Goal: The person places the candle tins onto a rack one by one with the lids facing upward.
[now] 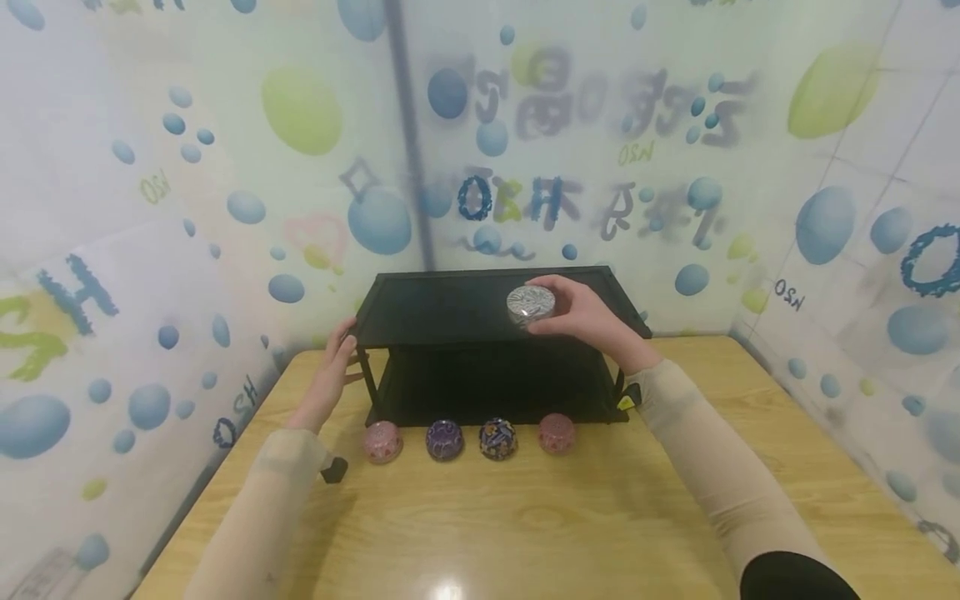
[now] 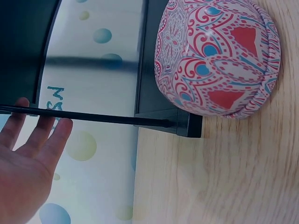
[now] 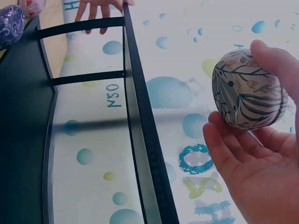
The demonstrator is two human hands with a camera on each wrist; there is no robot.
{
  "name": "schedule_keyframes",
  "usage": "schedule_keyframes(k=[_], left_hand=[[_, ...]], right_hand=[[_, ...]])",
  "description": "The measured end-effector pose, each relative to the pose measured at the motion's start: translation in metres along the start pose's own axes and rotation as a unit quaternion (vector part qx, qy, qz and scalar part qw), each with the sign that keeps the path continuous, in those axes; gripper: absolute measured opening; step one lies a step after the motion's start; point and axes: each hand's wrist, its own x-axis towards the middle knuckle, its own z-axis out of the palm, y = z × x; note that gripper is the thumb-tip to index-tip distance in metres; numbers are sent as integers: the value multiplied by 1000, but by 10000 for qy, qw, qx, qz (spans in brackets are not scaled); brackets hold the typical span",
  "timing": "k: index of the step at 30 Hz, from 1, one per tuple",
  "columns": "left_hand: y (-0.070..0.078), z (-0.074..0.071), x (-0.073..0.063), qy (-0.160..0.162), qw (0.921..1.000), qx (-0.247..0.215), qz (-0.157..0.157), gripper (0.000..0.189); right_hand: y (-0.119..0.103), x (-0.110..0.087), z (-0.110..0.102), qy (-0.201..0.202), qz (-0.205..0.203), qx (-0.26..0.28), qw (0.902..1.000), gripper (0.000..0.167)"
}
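Observation:
My right hand (image 1: 581, 315) pinches a small round tin (image 1: 530, 305) with a grey-white leaf pattern, between thumb and fingers. It is held above the top tier of a black two-tier shelf (image 1: 442, 308). In the right wrist view the tin (image 3: 250, 91) appears beside the shelf's top edge, apart from it. My left hand (image 1: 330, 375) touches the shelf's upper left corner. In the left wrist view the fingers of that left hand (image 2: 28, 158) are extended by a thin black post. A pink, red and blue patterned tin (image 2: 219, 60) stands by the shelf's lower corner.
Along the shelf's front foot, on the wooden table (image 1: 480, 517), stand a pink tin (image 1: 383, 442), a purple tin (image 1: 445, 440), a dark floral tin (image 1: 498, 439) and another pink tin (image 1: 557, 433). Walls with printed bubbles (image 1: 380, 221) enclose the table's back and sides.

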Motion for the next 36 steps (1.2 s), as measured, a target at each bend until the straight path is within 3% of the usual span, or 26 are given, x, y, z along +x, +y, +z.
schedule_keyframes(k=[36], left_hand=[[1, 4, -1, 185, 9998, -46, 63, 59]], right_hand=[[7, 42, 15, 165, 23, 222, 9996, 66]])
